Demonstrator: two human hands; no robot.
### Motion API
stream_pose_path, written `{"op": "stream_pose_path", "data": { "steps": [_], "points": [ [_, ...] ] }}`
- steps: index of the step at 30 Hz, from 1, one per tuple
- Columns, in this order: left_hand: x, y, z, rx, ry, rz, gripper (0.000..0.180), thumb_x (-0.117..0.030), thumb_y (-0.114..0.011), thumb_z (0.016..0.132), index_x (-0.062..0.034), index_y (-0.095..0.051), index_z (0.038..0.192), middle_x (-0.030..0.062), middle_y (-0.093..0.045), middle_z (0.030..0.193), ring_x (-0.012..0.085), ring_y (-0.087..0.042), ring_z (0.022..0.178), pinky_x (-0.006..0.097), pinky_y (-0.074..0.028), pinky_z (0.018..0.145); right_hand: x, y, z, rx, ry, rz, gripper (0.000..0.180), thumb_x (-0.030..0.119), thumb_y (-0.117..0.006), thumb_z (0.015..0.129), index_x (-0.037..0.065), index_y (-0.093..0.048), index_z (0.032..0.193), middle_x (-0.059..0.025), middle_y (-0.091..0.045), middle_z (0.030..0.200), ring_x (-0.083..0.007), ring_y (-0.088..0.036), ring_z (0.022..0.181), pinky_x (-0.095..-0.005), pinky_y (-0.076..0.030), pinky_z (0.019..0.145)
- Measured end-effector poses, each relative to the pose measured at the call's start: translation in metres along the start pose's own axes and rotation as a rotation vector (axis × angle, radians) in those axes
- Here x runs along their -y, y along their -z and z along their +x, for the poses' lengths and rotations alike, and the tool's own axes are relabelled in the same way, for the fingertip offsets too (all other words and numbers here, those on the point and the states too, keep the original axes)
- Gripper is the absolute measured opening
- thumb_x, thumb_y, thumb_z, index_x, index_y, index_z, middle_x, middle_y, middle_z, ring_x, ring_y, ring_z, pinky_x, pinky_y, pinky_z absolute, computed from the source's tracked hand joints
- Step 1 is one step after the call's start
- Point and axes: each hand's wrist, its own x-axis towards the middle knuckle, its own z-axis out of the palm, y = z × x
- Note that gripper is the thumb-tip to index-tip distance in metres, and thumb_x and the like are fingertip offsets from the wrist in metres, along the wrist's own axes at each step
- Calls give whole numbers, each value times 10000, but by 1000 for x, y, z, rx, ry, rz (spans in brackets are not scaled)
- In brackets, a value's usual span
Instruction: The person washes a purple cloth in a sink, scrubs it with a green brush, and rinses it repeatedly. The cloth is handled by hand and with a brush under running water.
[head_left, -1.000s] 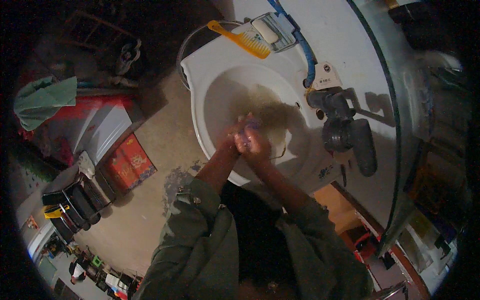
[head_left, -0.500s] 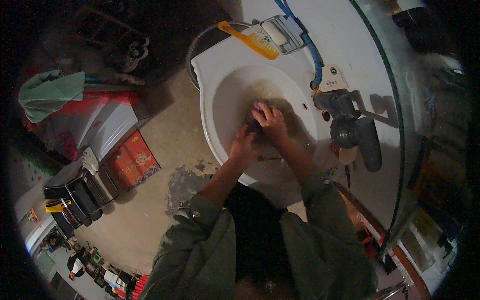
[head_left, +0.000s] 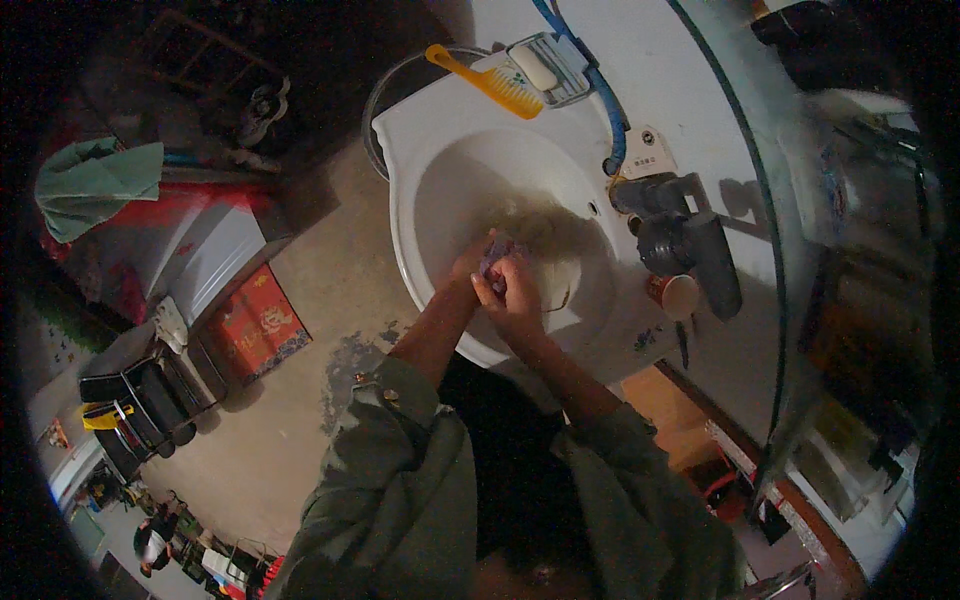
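Both hands are together over the near left part of a white washbasin, which holds murky water. Between them is a small, crumpled purple cloth, its exact kind hard to make out. My right hand is closed, its fingers wrapped round the near side of the cloth. My left hand grips it from the left, most of its fingers hidden behind the cloth and the right hand.
On the basin's far ledge lie a yellow comb and a soap dish with white soap. To the right are a blue hose, dark grey pipe fittings and a paper cup. A red box stands on the floor at left.
My hands have drawn nearer to me and closed together round the purple cloth. My right hand has moved down and left, off the deeper water. The whole view has shifted slightly.
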Motion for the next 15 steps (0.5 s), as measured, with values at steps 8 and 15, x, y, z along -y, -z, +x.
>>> {"op": "stream_pose_path", "data": {
  "steps": [8,15],
  "points": [
    [-77,47,7,67,420,-286,477,-294,-609,873,-88,-490,1286,185,-523,1263,343,-597,1066,442,-528,831,-81,32,30,-166,-452,555,389,375,-601,940,65,-534,1166,-49,-558,1099,-172,-555,977,-317,-462,870],
    [-123,72,17,-163,228,151,571,-359,-643,865,-120,-478,1356,168,-451,1376,388,-491,1218,496,-385,1056,-94,63,9,354,-188,847,466,269,-614,948,48,-459,1328,-91,-588,1228,-196,-601,1065,-323,-511,914]
  ]
}}
